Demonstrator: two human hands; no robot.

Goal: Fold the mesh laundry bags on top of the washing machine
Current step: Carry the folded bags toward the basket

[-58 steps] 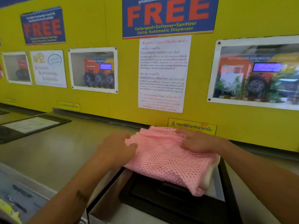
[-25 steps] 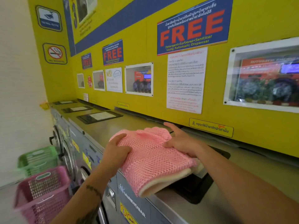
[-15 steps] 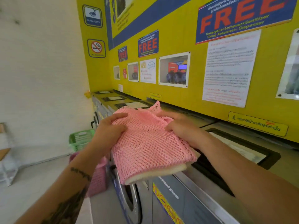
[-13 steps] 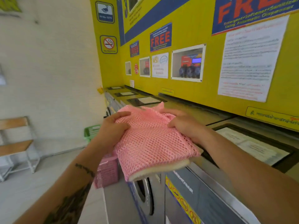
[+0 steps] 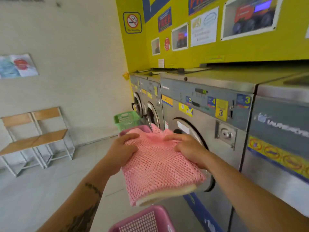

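Note:
A folded stack of pink mesh laundry bags [image 5: 157, 168], with a cream layer showing at its lower edge, hangs in the air in front of the washing machines. My left hand [image 5: 122, 151] grips its left side and my right hand [image 5: 190, 151] grips its right side, thumbs on top. The stack is off the washing machine top [image 5: 222, 76] and sits lower than it, in front of the round door of washing machine number 3 [image 5: 192, 134]. A pink basket [image 5: 145, 220] is directly below the stack.
A row of steel washing machines runs along the yellow wall on the right. A second pink basket [image 5: 127, 130] and a green basket [image 5: 125, 119] stand on the floor beyond the stack. A wooden bench [image 5: 33, 138] stands against the white wall at left.
Both hands have lifted the folded pink stack off the machine top and carried it left and down, in front of the machines. The view has swung left and lower, over a pink basket.

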